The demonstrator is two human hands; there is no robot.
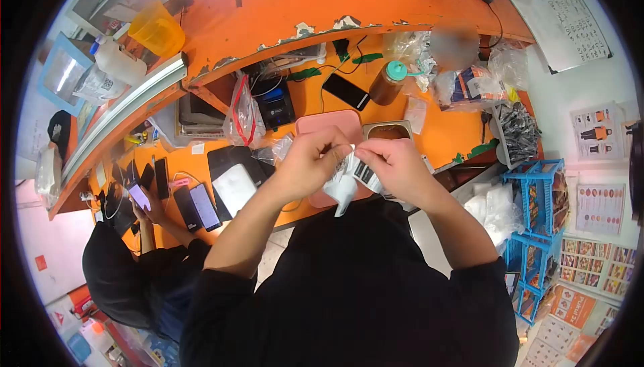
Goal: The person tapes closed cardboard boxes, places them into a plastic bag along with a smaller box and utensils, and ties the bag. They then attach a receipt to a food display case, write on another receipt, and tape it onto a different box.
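Both hands meet above the front of the orange counter, fingertips pinched close together. Between them is a small white plastic packet (343, 191), its lower end hanging below my left hand (310, 162), which is closed on its upper edge. My right hand (392, 166) pinches a white label with black print (366, 175) that overlaps the packet. Behind my left hand lies a pink tray (329, 121). A metal container with brown contents (389, 130) stands just behind my right hand.
To the left a co-worker (134, 273) holds a phone (139, 196). Another phone (204, 206) and a white pack (233, 188) lie nearby. Farther back are a black phone (345, 92) and a teal-lidded bottle (388, 84). Blue crates (533, 196) stand right; a shelf edge (282, 51) overhangs.
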